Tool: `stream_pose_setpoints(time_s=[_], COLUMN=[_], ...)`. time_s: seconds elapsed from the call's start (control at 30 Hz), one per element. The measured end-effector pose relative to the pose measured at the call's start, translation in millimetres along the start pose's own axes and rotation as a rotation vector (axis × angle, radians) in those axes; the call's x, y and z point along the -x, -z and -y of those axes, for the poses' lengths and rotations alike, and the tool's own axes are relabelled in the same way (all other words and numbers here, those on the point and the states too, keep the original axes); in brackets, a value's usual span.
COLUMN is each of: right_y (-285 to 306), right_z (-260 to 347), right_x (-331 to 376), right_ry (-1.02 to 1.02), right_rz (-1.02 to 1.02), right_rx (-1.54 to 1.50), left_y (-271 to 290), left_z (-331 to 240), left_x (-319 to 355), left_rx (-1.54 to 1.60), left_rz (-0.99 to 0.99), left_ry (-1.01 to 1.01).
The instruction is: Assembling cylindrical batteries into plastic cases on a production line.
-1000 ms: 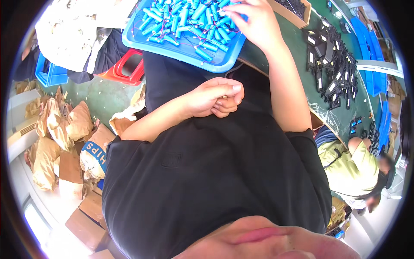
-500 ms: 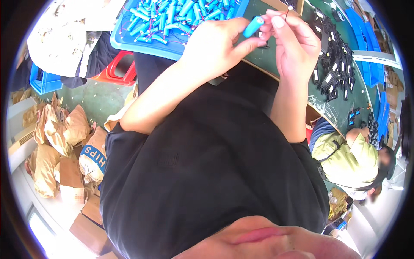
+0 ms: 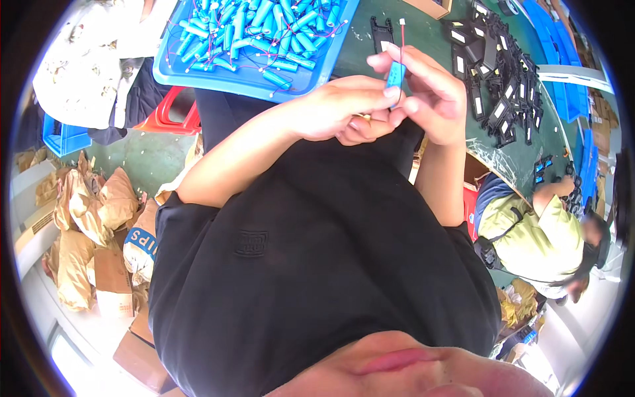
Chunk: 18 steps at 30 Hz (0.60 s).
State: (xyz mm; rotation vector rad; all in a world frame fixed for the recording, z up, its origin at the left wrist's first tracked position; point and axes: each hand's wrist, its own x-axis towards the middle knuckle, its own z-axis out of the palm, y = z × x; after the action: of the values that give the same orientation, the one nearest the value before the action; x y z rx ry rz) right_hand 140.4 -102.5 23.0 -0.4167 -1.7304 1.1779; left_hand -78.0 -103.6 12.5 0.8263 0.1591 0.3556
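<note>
A slim blue cylindrical battery cell (image 3: 395, 77) stands nearly upright between my hands, in front of my chest. From its top a thin red wire rises to a small white plug (image 3: 402, 22). My left hand (image 3: 340, 109) is closed on the cell's lower part, thumb pressed against its side. Around the cell's right side curves my right hand (image 3: 436, 96), its thumb and fingers apart; whether a fingertip touches the cell or the wire is hard to make out. A blue tray (image 3: 248, 91) heaped with similar wired cells lies beyond my left forearm.
Black plastic housings (image 3: 499, 79) with white labels are piled on the green table (image 3: 357, 59) to the right. One black frame (image 3: 381, 32) lies beyond my hands. A cardboard box (image 3: 428, 6) sits at the far edge. A co-worker in yellow-green (image 3: 529, 238) works at right.
Both hands have come lower and closer together. The cell has turned from slanted to nearly upright, and its wire now points up. My right fingers have spread from their pinch near the wire.
</note>
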Motion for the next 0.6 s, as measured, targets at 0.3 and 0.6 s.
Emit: stream_pose_setpoints(time_s=[0.3,0.6], right_y=[85,70], right_z=[-14,-62], right_x=[7,26], right_ry=[-0.159,-0.302], right_rz=[-0.555,-0.602], right_rx=[-0.056,0.575], left_y=[19,39], left_z=[-40,-58], left_x=[-35,-72], left_rx=[-1.841,-2.248], left_rz=[-0.552,-0.179], left_ry=[-0.682,-0.175])
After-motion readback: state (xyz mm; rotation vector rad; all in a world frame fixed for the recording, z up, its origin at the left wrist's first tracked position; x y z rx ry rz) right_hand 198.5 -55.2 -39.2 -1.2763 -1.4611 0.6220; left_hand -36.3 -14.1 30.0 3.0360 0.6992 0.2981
